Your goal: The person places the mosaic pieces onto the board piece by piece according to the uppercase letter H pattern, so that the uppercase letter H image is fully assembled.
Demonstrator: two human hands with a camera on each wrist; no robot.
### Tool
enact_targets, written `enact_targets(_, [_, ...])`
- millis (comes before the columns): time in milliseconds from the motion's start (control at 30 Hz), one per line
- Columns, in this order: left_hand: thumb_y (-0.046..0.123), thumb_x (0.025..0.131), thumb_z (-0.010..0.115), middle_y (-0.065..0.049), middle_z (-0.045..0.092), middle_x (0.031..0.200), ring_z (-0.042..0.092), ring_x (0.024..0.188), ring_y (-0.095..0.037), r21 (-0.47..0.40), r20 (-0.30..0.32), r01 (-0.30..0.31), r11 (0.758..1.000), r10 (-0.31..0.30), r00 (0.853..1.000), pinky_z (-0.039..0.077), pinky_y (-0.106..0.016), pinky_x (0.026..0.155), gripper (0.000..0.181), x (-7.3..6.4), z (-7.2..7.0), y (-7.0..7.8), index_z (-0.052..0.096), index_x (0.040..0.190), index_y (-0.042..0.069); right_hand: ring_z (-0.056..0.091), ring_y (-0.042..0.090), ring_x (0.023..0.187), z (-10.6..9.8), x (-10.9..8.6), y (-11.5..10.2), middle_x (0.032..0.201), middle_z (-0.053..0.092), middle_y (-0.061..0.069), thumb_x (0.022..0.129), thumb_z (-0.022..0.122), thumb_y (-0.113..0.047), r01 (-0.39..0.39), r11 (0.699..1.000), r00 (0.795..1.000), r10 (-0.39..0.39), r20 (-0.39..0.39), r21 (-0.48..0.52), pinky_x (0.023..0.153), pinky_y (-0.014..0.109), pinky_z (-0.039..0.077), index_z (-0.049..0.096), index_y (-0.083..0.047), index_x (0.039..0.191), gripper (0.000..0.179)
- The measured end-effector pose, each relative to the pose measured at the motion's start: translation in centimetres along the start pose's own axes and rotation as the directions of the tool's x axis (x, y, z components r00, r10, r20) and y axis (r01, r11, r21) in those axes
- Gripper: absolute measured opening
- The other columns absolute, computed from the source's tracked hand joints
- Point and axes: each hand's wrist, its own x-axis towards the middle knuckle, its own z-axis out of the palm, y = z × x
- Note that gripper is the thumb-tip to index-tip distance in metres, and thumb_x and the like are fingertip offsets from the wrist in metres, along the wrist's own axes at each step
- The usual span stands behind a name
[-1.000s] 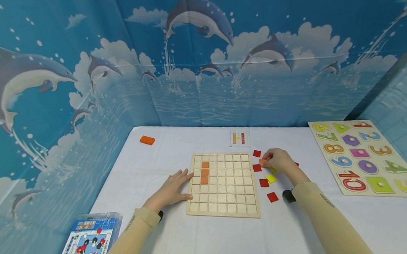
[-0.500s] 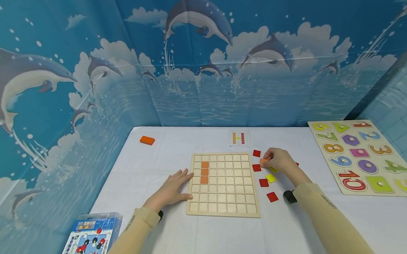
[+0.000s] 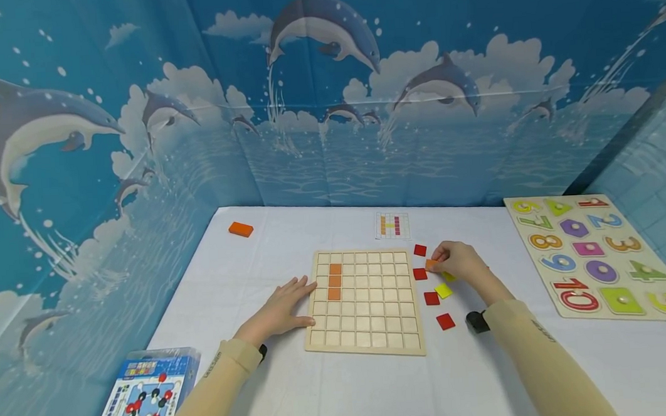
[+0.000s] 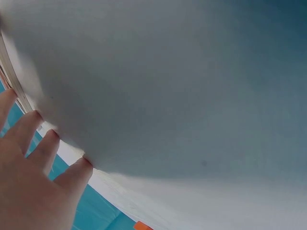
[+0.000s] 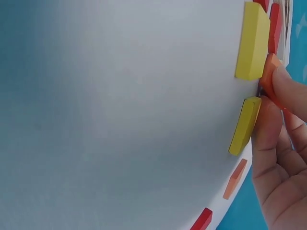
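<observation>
My right hand (image 3: 461, 264) pinches an orange square tile (image 5: 270, 79) between thumb and fingertips, low over the white table right of a wooden grid board (image 3: 374, 355). Two yellow tiles lie close by; one yellow tile (image 5: 245, 125) is right beside the fingers in the right wrist view. Several red tiles, such as one red tile (image 3: 446, 321), are scattered along the board's right side. Three orange tiles (image 3: 335, 281) sit in one column of the board's grid. With fingers spread, my left hand (image 3: 279, 310) rests at the board's left edge, fingertips touching it.
A small printed pattern card (image 3: 393, 226) lies behind the board. An orange block (image 3: 240, 229) is at the back left. A number puzzle board (image 3: 601, 257) takes up the right side, and a boxed molecule set (image 3: 142, 400) stands front left.
The right hand has shifted very slightly to the right, its wrist now covering a red tile seen before. It keeps its pinch on the orange tile. The left hand stays put.
</observation>
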Motion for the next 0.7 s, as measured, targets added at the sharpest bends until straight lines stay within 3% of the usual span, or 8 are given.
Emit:
enact_targets(300, [0.036,0.085,0.076,-0.011,0.026,0.163,0.018,0.152,-0.033,-0.002,0.006,-0.008,1.000,0.008,1.000,0.014,-0.056,0.123,0.079,0.0,0.0,0.1,0.038,0.153,0.019,0.051,0.023,0.086,-0.1,-0.2,0.5,0.089,0.057,0.010,0.088,0.074,-0.024,-0.002,0.999,1.000,0.002,-0.006,0.043,0.067,0.025,0.045,0.062,-0.004,0.100,0.026])
enact_targets(467, [0.036,0.086,0.075,-0.011,0.025,0.163,0.018,0.152,-0.033,0.005,0.009,-0.004,1.000,0.004,1.000,0.014,-0.056,0.123,0.079,0.0,0.0,0.0,0.037,0.153,0.018,0.056,0.021,0.080,0.0,-0.9,-0.2,0.087,0.062,0.009,0.090,0.072,-0.026,-0.014,0.987,1.000,0.013,0.007,0.158,0.067,0.023,0.048,0.062,-0.003,0.103,0.029])
enact_targets(700, [0.036,0.086,0.075,-0.011,0.025,0.163,0.017,0.152,-0.033,-0.002,0.011,0.000,1.000,0.000,1.000,0.013,-0.056,0.124,0.080,0.0,-0.1,0.0,0.037,0.153,0.019,0.064,0.015,0.079,2.2,-2.4,-2.4,0.097,0.068,0.008,0.092,0.070,-0.031,0.026,0.942,0.993,-0.062,0.097,0.334,0.073,0.024,0.058,0.064,-0.002,0.113,0.036])
